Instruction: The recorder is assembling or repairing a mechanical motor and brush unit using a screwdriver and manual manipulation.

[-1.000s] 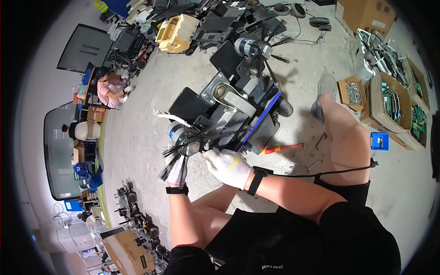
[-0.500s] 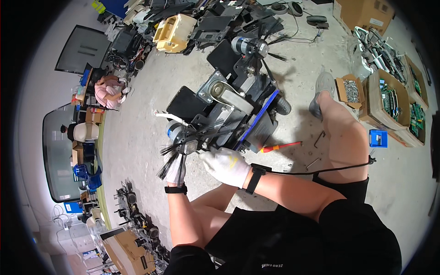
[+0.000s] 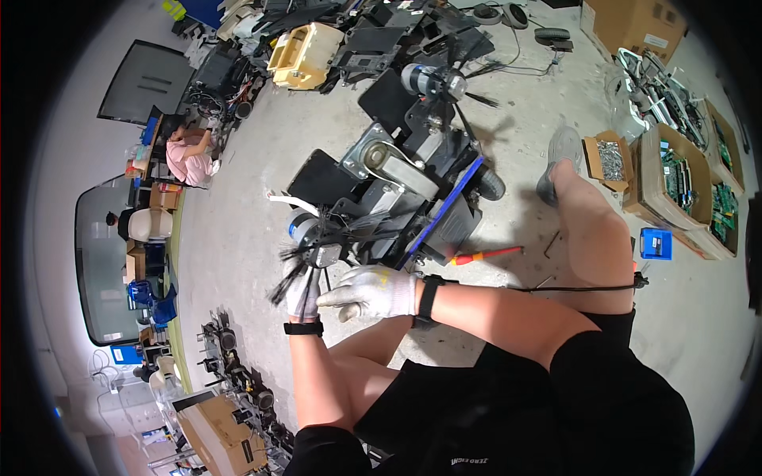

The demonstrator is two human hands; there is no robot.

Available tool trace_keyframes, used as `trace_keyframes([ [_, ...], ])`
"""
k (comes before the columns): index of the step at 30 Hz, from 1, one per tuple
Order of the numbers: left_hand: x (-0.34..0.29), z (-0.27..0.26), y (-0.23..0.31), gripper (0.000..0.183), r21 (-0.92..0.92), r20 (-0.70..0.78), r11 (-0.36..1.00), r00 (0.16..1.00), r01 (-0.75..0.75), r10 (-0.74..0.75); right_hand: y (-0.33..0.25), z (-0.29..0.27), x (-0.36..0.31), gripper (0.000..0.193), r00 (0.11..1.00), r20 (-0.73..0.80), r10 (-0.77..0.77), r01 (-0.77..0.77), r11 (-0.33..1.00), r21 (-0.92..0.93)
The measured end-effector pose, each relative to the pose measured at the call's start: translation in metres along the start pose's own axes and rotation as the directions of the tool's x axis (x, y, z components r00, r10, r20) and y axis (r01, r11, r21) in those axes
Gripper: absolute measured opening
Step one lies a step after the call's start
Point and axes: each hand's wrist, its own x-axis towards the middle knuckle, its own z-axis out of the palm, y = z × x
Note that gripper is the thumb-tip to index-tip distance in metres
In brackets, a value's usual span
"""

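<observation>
A partly dismantled wheeled machine point(image 3: 381, 230) lies on the floor in front of me, with a metal caster wheel point(image 3: 377, 156) facing up and a blue strip point(image 3: 446, 208) along one side. At its near left corner is a round side brush point(image 3: 323, 255) with long black bristles. My left hand point(image 3: 302, 295), in a white glove, is under and behind those bristles; its fingers are hidden. Beside it, my gloved right hand point(image 3: 371, 291) is open and empty, its fingers stretched left toward my left hand and its thumb apart below.
A red-and-yellow screwdriver point(image 3: 486, 255) and a hex key point(image 3: 552, 243) lie right of the machine. Further right are a carton of screws point(image 3: 609, 161), boxes of circuit boards point(image 3: 676, 178) and a blue bin point(image 3: 656, 243). A person in pink point(image 3: 189, 155) sits at far left.
My right hand has moved down and left, away from the machine's edge toward my left hand, and its fingers have straightened. The machine and my left hand stay about where they were.
</observation>
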Motion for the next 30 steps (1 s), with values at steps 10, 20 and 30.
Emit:
trace_keyframes([
  [10,-0.001,0.000,0.004,0.041,0.074,0.025,0.996,0.999,0.042,-0.044,0.000,-0.035,0.016,0.031,0.982,0.180,0.053,-0.031,0.992,-0.125],
  [20,0.007,0.016,0.006,0.027,-0.511,-0.076,0.858,0.992,0.050,-0.104,-0.028,-0.013,-0.010,0.026,0.861,-0.120,0.495,-0.455,0.853,0.257],
  [30,0.004,0.013,0.004,0.044,-0.442,0.044,0.889,0.993,0.119,-0.111,0.009,-0.032,-0.004,0.058,0.984,0.093,-0.153,0.177,0.913,-0.368],
])
